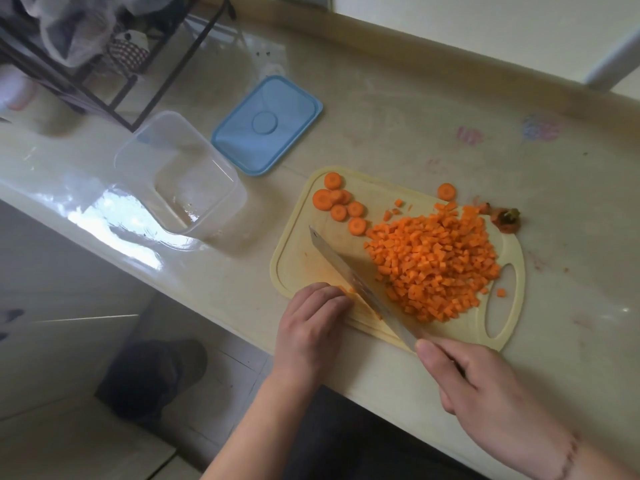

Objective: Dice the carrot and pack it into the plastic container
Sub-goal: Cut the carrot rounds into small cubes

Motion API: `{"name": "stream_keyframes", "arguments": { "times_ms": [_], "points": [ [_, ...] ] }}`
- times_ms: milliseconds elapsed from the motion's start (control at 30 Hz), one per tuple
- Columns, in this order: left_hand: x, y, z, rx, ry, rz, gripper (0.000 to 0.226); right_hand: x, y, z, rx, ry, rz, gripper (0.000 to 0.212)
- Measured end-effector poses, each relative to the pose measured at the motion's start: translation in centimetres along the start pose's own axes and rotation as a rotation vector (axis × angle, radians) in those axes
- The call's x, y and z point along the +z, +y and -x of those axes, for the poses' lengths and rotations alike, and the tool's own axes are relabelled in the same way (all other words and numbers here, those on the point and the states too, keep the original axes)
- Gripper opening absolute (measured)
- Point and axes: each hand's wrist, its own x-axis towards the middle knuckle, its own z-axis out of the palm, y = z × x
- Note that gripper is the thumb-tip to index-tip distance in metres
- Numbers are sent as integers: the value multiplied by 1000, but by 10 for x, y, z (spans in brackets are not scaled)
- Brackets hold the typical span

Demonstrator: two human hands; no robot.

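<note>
Knife handle (446,362) hidden inside right hand (485,386). Carrot piece (347,290) mostly covered by left hand (311,323) fingers. Rack (86,57) contents blurred, cut off at frame edge.

Soft daylight is falling evenly; glare is pooling on the counter (114,216) just beside the clear container (180,174); faint shadows are lying beneath the container and its neighbouring lid (266,124); edges far from the container are bending and blurring; overall sharpness is running slightly soft.
</note>
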Motion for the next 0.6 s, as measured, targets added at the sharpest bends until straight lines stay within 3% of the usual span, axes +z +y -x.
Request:
{"name": "stream_keyframes", "arguments": {
  "times_ms": [367,500,600],
  "points": [
    [-3,-1,2,0,59,-14,9,8,-8,5,60,-40,33,29],
    [-3,-2,1,14,64,-53,13,10,-3,6,44,-41,55,27],
    [-3,0,-1,21,67,-58,16,10,-1,6,15,-39,73,43]
  ]
}}
